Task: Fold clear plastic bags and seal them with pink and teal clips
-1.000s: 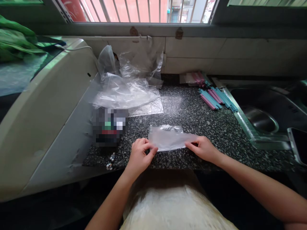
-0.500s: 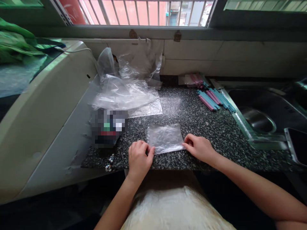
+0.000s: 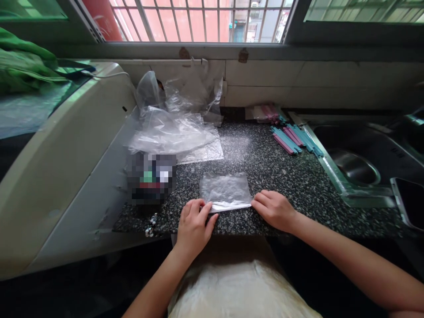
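A small clear plastic bag point(image 3: 227, 187) lies flat on the speckled dark counter point(image 3: 261, 172) in front of me, its near edge bright and straight. My left hand point(image 3: 195, 225) rests at the bag's near left corner, thumb spread from the fingers and a fingertip on the edge. At the near right corner, my right hand point(image 3: 273, 210) pinches the bag between thumb and fingers. Farther back lie pink and blue flat strips point(image 3: 291, 139), with another packet of them point(image 3: 268, 112) behind.
Crumpled clear plastic bags point(image 3: 172, 132) are heaped at the back left. Nearer stands a pixelated dark object point(image 3: 152, 176), with small shiny beads point(image 3: 151, 225) by the counter's edge. On the right are a metal sink point(image 3: 354, 168) and a phone point(image 3: 409, 201).
My left thumb has come off the bag and moved away from the fingers. The fingers of my right hand have closed together more. The bag's near edge looks flatter or folded.
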The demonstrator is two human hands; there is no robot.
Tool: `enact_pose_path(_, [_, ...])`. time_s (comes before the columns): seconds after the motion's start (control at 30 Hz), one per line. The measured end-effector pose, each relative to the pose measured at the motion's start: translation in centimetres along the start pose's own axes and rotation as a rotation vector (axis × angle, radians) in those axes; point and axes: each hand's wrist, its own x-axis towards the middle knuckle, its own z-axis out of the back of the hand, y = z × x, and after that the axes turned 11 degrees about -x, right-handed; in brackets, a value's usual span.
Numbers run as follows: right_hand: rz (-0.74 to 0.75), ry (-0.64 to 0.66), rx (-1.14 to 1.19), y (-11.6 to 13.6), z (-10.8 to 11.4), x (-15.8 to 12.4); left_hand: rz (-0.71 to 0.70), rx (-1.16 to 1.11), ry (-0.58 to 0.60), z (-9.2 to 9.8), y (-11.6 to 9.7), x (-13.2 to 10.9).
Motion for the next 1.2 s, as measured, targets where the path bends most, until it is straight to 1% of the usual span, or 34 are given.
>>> enact_pose_path(0.07, [-0.039, -0.005, -0.020, 0.6, 0.4, 0.2, -0.037, 0.004, -0.032, 0.0, -0.7, 0.4])
enact_pose_path(0.13, [-0.069, -0.015, -0.038, 1.5, 1.2, 0.4, -0.106, 0.002, -0.046, -0.4, -1.9, 0.9])
enact_pose_path(0.23, [-0.089, -0.022, -0.063, 2.9, 2.6, 0.1, -0.193, 0.011, -0.036, -1.6, -3.8, 1.7])
enact_pose_path(0.3, [-0.090, -0.037, -0.046, 3.6, 3.4, -0.4, -0.253, -0.005, -0.017, -2.3, -4.4, 2.0])
enact_pose_path(0.4, [-0.083, -0.101, 0.007, 3.7, 3.9, -1.4, -0.374, -0.146, -0.015, -2.5, -4.1, 2.0])
enact_pose_path(0.5, [-0.080, -0.136, 0.007, 2.6, 3.5, -2.2, -0.477, -0.373, -0.029, -1.6, -2.8, 1.7])
enact_pose_path(0.57, [-0.048, -0.158, -0.001, 1.9, 2.9, -2.5, -0.499, -0.471, 0.002, -0.8, -1.8, 1.4])
enact_pose_path(0.6, [-0.020, -0.171, 0.000, 1.6, 2.7, -2.6, -0.496, -0.487, 0.017, -0.5, -1.4, 1.1])
enact_pose_path(0.67, [0.043, -0.189, 0.013, 1.5, 2.4, -2.6, -0.459, -0.445, 0.020, -0.1, -0.6, 0.5])
enact_pose_path(0.77, [0.103, -0.194, 0.045, 1.8, 2.5, -2.5, -0.327, -0.284, -0.036, 0.1, -0.1, -0.6])
enact_pose_path(0.87, [0.136, -0.165, 0.105, 2.1, 2.6, -2.2, -0.191, -0.197, -0.039, 0.2, 0.0, -1.3])
enact_pose_path(0.93, [0.129, -0.122, 0.136, 1.9, 2.3, -1.7, -0.141, -0.219, -0.024, 0.3, 0.0, -1.5])
enact_pose_path(1.03, [0.080, -0.074, 0.152, 1.2, 1.5, -0.5, -0.118, -0.310, -0.009, 0.5, 0.1, -1.3])
enact_pose_path(1.2, [0.094, -0.072, 0.237, 0.7, 0.0, 1.2, -0.121, -0.378, 0.013, 0.9, 0.4, -1.2])
